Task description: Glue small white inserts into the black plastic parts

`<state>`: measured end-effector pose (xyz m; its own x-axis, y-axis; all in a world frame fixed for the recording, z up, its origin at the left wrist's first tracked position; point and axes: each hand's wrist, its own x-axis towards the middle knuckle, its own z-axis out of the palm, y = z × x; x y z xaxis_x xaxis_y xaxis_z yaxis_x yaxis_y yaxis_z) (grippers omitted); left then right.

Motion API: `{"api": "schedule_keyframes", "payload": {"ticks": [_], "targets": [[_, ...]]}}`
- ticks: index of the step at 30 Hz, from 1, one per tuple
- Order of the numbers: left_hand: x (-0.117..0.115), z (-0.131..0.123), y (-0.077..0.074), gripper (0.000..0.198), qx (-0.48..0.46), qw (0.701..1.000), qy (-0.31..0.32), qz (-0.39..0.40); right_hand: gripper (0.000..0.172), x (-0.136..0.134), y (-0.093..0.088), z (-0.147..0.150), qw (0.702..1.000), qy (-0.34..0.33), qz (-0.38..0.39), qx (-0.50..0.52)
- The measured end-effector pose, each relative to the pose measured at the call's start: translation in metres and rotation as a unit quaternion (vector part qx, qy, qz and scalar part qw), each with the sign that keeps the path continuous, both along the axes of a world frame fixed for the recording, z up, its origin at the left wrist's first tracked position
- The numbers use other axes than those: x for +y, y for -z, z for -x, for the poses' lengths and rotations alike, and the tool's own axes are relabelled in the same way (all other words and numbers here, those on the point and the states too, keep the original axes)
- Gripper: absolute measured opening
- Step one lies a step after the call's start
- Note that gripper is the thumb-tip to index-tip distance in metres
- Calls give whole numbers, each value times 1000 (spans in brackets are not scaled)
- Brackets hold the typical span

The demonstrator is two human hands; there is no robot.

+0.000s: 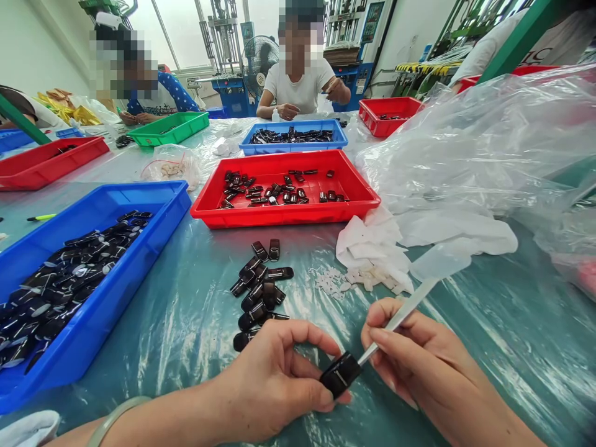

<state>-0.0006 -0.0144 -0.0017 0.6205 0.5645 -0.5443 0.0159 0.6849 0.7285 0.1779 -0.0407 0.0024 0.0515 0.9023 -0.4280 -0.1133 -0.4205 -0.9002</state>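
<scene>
My left hand [284,372] is closed around a small glossy black plastic part [341,374] with a pale line on its face. In my right hand [414,354] is a translucent plastic dropper [410,304], pinched by its stem. The dropper's tip meets the right end of the black part, and its bulb points up and away to the right. Just beyond my left hand lies a loose pile of similar black parts [256,292] on the green plastic-covered table [195,310].
A blue tray [135,261] of black parts stands at left. Ahead is a red tray [284,216], with another blue tray [293,147] behind it. Crumpled white tissue [372,239] and small white bits [330,281] lie at right, near plastic sheeting [465,149]. Co-workers sit across the table.
</scene>
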Motion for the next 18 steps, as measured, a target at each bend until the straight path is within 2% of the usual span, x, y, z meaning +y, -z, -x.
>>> {"api": "schedule_keyframes", "payload": {"ticks": [5, 18], "targets": [[0, 1, 0, 38, -1, 1000, -1, -1, 29, -1, 7, -3, 999, -40, 6, 21], [0, 0, 0, 39, 5, 1000, -1, 0, 30, 0, 10, -3, 998, -51, 24, 24]]}}
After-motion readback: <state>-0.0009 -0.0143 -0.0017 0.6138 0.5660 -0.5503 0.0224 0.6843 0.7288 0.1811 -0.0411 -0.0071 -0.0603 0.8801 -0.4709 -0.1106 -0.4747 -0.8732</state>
